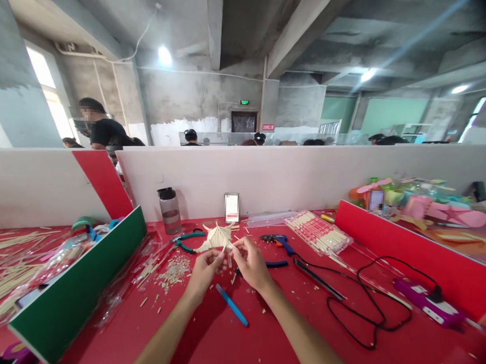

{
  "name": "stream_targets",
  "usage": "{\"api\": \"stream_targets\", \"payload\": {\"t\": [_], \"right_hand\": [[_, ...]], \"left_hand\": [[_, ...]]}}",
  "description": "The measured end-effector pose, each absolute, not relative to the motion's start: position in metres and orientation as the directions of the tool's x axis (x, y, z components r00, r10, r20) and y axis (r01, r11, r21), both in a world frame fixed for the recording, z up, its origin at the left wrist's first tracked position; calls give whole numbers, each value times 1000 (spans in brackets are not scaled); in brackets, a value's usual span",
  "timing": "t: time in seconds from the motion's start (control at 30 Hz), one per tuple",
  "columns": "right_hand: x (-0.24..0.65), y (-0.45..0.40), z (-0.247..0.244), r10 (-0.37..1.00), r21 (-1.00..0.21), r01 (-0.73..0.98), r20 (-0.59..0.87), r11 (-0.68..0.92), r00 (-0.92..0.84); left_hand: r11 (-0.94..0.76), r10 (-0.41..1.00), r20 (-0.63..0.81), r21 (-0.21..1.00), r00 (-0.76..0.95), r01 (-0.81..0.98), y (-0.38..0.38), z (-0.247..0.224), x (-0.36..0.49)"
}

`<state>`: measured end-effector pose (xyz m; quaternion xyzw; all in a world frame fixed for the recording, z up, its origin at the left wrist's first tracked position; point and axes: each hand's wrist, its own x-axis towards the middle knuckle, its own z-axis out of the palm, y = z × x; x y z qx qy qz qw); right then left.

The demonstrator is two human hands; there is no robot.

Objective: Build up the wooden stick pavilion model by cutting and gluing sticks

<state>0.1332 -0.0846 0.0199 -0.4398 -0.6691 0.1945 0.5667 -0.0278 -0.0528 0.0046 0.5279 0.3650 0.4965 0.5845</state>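
My left hand (208, 266) and my right hand (249, 261) meet near the middle of the red table, fingers pinched around a small pale wooden stick (225, 246). Just beyond the fingertips lies a fan-shaped piece made of pale sticks (217, 236); whether the fingers touch it is hard to tell. Green-handled pliers (187, 242) rest left of it. A blue glue gun (283, 243) and a tool with dark blue handles (277, 264) are to the right. Nearer me is a blue pen (232, 306).
Stick offcuts (175, 271) are scattered at left. Behind stand a water bottle (169, 211) and a phone (231, 207). Bundled sticks (319, 233), a black cable (375, 324) and a purple power strip (428, 303) are right. Green (83, 288) and red (415, 262) boards flank the workspace.
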Motion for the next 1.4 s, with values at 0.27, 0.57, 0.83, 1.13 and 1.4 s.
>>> {"api": "stream_targets", "payload": {"t": [0.27,0.57,0.83,1.13,1.4], "right_hand": [[136,-85,23,823,-781,333,567,528,26],[137,-83,20,839,-786,352,544,508,2],[136,-84,21,845,-794,340,535,504,-2],[137,-84,20,846,-793,349,533,500,-3],[138,-85,22,848,-792,352,530,499,-10]], "left_hand": [[47,965,28,960,260,-276,-50,-3,-27],[129,952,-8,916,305,-381,-51,-1,-26],[154,927,10,901,374,-406,-54,5,-27],[161,945,-23,901,326,-402,-56,8,-23],[156,945,-14,897,326,-413,-51,2,-24]]}}
